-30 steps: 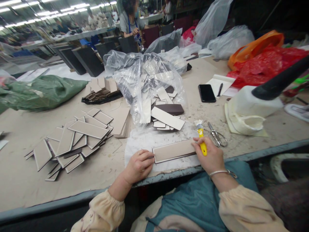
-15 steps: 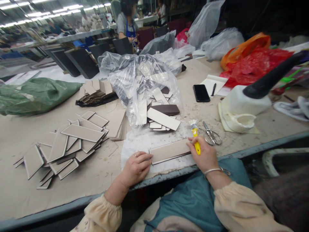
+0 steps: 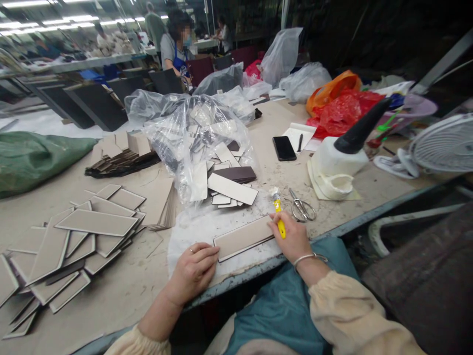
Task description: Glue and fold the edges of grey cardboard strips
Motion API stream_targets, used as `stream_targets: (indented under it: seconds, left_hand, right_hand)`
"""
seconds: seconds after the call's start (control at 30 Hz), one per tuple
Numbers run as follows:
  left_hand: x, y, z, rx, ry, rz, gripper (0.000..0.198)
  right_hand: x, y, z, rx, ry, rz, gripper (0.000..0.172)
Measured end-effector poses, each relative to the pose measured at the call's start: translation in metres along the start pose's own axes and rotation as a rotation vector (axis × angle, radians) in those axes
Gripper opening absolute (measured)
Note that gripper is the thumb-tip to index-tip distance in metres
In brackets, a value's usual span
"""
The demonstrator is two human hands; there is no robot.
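Observation:
A long beige strip [image 3: 244,236] with dark edges lies on white paper at the table's front edge, between my hands. My left hand [image 3: 196,272] rests at its left end, fingertips pressed together on the corner. With my right hand [image 3: 293,236] I pinch the strip's right end. A yellow-handled brush [image 3: 280,217] with a white-smeared tip stands up between the fingers of that hand. Just to the right lie metal scissors [image 3: 302,207]. Behind the strip sits a pile of white and dark brown strips [image 3: 232,187], partly inside a clear plastic bag [image 3: 181,143].
Finished-looking beige panels [image 3: 96,222] spread over the left side. A phone [image 3: 284,148], a white glue bottle [image 3: 338,162] with a black nozzle, red plastic bags [image 3: 343,108] and a fan [image 3: 443,143] are at the right. A person [image 3: 175,52] sits beyond the table.
The view has turned to the right, so the table's things appear further left and more of the fan shows. My hands keep nearly the same place on the strip.

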State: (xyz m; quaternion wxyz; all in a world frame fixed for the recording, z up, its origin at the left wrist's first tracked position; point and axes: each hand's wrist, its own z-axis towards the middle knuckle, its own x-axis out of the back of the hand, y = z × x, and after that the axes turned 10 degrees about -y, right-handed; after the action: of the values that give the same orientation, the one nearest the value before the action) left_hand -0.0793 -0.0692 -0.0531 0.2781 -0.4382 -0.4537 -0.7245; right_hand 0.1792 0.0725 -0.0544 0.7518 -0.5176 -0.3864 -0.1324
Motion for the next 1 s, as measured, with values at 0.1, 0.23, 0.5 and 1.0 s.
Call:
stream_targets:
  seconds: [0.1,0.23,0.5,1.0]
  left_hand:
    - [0.0004,0.0003,0.0003,0.002,0.006,0.000,0.025]
    - [-0.0006,-0.0012,-0.0006,0.001,0.004,-0.003,0.025]
    - [-0.0035,-0.0035,-0.0021,0.003,-0.006,-0.018,0.023]
    - [-0.0025,-0.0028,0.0006,-0.010,0.000,0.008,0.020]
  right_hand:
    - [-0.0006,0.0011,-0.0003,-0.023,-0.023,-0.024,0.005]
    - [-0.0020,0.0032,0.0004,-0.031,-0.037,-0.053,0.006]
    - [-0.0041,0.0044,0.0016,0.012,-0.038,-0.101,0.007]
    - [-0.0071,0.0053,0.0047,0.054,-0.015,-0.189,0.009]
